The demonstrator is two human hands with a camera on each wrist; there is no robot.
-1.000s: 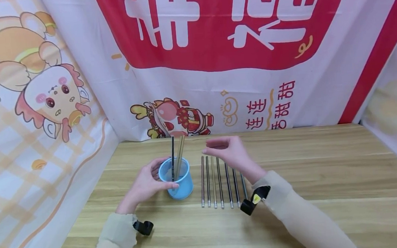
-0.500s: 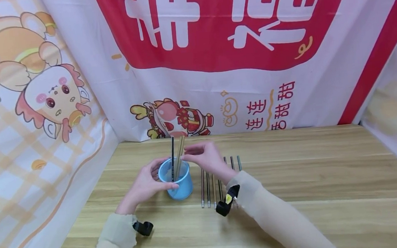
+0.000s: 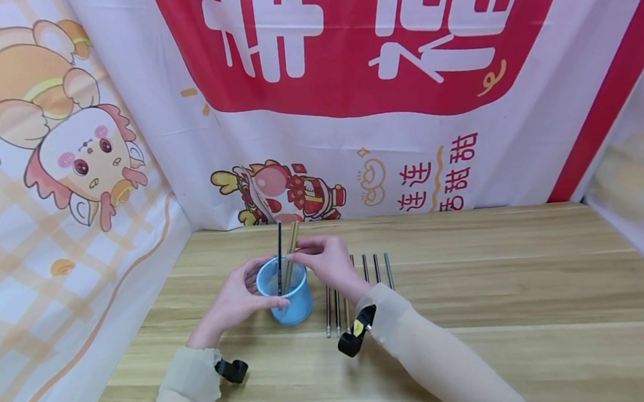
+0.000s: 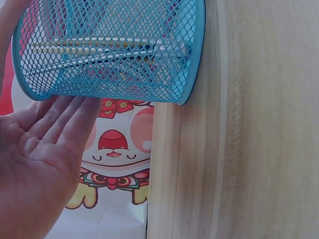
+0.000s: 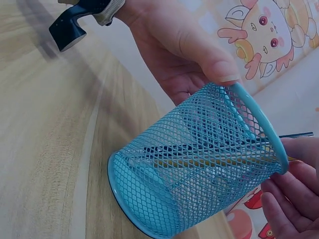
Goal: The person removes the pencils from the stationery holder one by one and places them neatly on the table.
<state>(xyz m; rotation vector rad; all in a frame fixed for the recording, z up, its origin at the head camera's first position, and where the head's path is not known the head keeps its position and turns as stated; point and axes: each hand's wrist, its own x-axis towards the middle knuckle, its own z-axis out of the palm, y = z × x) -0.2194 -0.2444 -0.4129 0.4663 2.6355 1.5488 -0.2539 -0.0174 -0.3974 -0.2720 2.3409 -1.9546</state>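
Note:
A light-blue mesh pen cup (image 3: pixel 292 306) stands upright on the table. My left hand (image 3: pixel 238 297) holds it from the left, thumb at the front and fingers around the back; in the left wrist view its fingers lie against the mesh. A black pencil (image 3: pixel 279 249) and wood-coloured pencils (image 3: pixel 293 237) lean inside, tops above the rim. My right hand (image 3: pixel 330 261) is at the rim's right side, thumb and forefinger around a wood-coloured pencil. In the right wrist view my right thumb (image 5: pixel 303 149) partly covers the pencils.
Several pencils (image 3: pixel 376 266) lie side by side right of the cup, partly hidden under my right hand and forearm. The wooden table (image 3: pixel 506 274) runs to a printed cloth backdrop (image 3: pixel 383 112). Another printed cloth (image 3: pixel 76 280) hangs at the left.
My right hand has moved left from above the row of pencils to the pencils in the cup, its fingers closing in on them. My left hand and the cup have stayed put.

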